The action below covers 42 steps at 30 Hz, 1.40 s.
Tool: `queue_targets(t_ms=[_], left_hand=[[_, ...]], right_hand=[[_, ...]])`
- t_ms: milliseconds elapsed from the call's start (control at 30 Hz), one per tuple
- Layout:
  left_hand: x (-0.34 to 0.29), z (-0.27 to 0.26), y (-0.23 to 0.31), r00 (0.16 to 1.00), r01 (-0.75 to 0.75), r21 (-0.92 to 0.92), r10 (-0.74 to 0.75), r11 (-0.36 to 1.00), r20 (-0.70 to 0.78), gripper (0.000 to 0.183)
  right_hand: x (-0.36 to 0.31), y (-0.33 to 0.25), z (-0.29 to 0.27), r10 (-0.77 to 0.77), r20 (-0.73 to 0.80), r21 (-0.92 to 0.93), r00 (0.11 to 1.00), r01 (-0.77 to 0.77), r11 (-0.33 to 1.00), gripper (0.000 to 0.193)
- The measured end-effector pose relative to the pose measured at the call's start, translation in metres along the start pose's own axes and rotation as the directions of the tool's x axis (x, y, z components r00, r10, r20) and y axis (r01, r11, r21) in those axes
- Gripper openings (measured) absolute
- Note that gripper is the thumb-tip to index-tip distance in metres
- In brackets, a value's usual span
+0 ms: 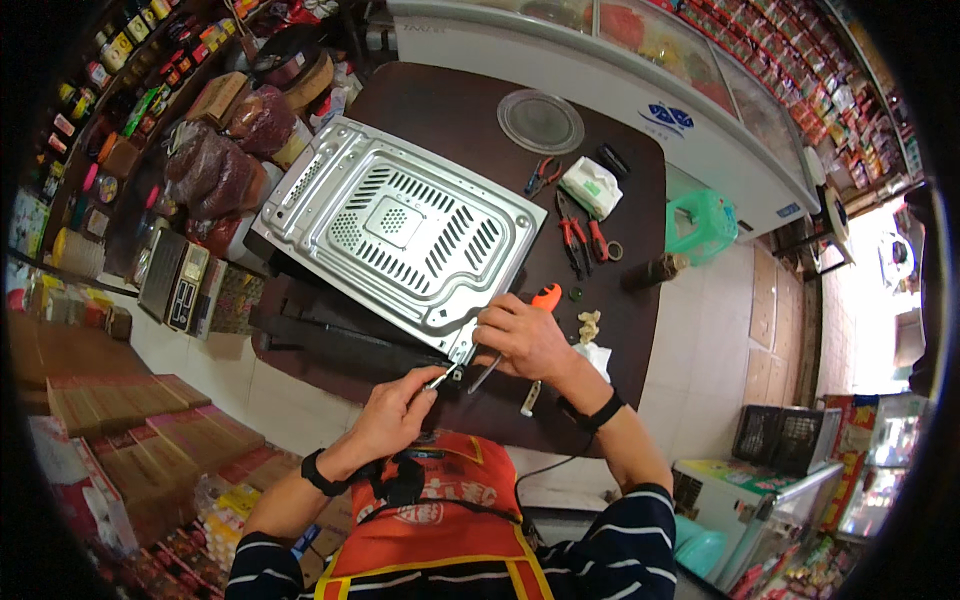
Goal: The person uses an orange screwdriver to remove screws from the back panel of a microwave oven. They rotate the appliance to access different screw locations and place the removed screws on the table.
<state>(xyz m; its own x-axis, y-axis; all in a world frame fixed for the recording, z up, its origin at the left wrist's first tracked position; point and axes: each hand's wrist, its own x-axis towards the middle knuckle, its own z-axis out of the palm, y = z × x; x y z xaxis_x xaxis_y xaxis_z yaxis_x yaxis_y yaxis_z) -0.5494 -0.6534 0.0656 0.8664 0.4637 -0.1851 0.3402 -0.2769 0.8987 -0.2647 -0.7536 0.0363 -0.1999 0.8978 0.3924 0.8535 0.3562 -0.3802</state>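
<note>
A silver sheet-metal appliance casing (390, 225), embossed and slotted like the underside of a microwave oven, lies tilted across the dark table (420, 90). My left hand (388, 412) is closed on a slim metal piece (438, 381) at the casing's near corner; its exact kind is unclear. My right hand (525, 340) grips a screwdriver (546, 296), whose orange handle sticks out behind the fingers and whose thin shaft points down toward me. The right fingertips also touch the casing's near corner. What lies between the two hands is partly hidden.
Right of the casing lie red-handled pliers (574, 235), smaller pliers (543, 175), a tissue pack (591, 188) and a tape roll (615, 251). A round glass plate (540, 121) sits farther back. A brown cylinder (655, 271) stands at the right edge. Cartons (130, 410) are stacked left.
</note>
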Motion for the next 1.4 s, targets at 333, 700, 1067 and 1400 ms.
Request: queue_targets(t_ms=[333,700,1067,1400], left_hand=[[0.0,0.004,-0.002,0.999,0.032,0.035,-0.031,0.999,-0.012,0.033],[0.0,0.007,-0.011,0.999,0.028,0.058,-0.026,0.998,-0.029,0.036],[0.0,0.016,-0.02,0.973,-0.152,0.115,0.169,0.982,-0.158,0.039],[0.001,0.023,-0.022,0.957,-0.21,0.056,0.217,0.976,-0.193,0.036]], right_hand=[[0.005,0.008,-0.001,0.004,0.029,0.127,1.0,-0.008,0.992,0.04],[0.0,0.006,0.003,0.03,-0.021,0.153,0.999,-0.026,0.988,0.045],[-0.005,0.005,0.007,0.01,-0.088,0.095,0.996,-0.002,0.996,0.041],[-0.009,0.0,0.007,0.053,-0.077,0.057,0.996,-0.049,0.997,0.041]])
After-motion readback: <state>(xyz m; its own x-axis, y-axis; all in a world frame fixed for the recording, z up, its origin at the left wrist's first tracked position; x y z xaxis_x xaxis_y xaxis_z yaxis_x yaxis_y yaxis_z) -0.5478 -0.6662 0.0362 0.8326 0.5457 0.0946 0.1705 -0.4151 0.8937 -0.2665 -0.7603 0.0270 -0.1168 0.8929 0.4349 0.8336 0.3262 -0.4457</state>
